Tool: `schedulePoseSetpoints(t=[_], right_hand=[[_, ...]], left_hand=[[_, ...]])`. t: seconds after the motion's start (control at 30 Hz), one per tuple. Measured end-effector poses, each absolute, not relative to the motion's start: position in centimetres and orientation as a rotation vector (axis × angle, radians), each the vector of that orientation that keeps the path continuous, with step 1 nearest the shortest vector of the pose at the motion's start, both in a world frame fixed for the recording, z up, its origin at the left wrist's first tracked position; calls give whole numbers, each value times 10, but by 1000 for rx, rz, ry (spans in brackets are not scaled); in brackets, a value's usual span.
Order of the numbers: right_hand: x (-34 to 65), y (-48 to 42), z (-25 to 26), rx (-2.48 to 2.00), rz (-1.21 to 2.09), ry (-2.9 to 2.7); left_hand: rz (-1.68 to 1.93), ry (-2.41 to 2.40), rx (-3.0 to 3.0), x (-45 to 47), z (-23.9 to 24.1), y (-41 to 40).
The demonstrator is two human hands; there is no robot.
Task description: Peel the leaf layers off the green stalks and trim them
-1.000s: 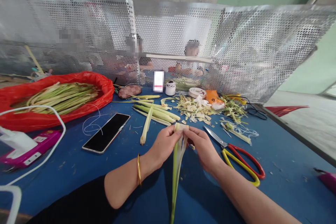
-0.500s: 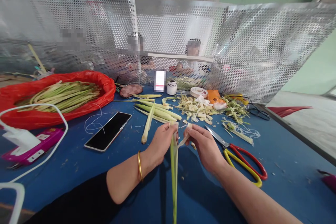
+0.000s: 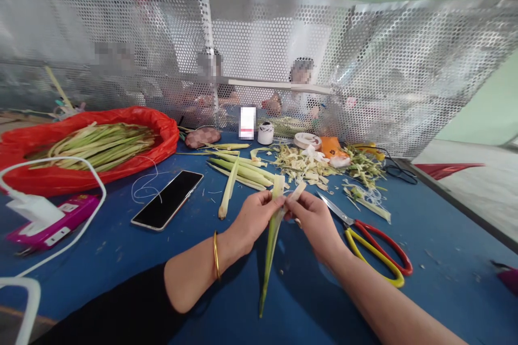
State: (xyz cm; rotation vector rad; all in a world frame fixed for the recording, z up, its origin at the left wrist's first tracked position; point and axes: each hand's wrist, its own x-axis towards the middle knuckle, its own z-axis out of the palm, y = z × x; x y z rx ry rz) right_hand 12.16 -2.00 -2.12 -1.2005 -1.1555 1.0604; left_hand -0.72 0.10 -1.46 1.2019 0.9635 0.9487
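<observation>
Over the blue table [image 3: 121,259], my left hand [image 3: 253,218] and my right hand [image 3: 313,221] both pinch the top of a long pale green stalk [image 3: 271,242]. Its tip points down toward me. A pale outer strip [image 3: 297,191] sticks up between my right fingers, split away from the stalk's cut end. A gold bangle [image 3: 216,255] sits on my left wrist. Red and yellow scissors [image 3: 372,245] lie just right of my right hand.
A red bag [image 3: 24,178] of green stalks lies at the left. A phone [image 3: 167,199], a pink power bank [image 3: 52,221] with white charger, trimmed stalks [image 3: 238,170] and cuttings [image 3: 307,164] lie on the table. A perforated metal screen [image 3: 364,75] stands behind, people beyond it.
My hands have come closer together on the stalk's top end. The stalk's lower tip has swung from straight down to slanting left, and the peeled strip now sticks upward.
</observation>
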Motion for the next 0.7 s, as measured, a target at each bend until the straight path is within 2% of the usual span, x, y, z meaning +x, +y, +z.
schedulePoseSetpoints(t=[0.27, 0.7], right_hand=[[118, -23, -18, -1221, 1175, -1121], [120, -29, -20, -1269, 845, -1216]], left_hand=[[987, 1094, 1267, -8, -19, 3], [1016, 1114, 1345, -10, -19, 5]])
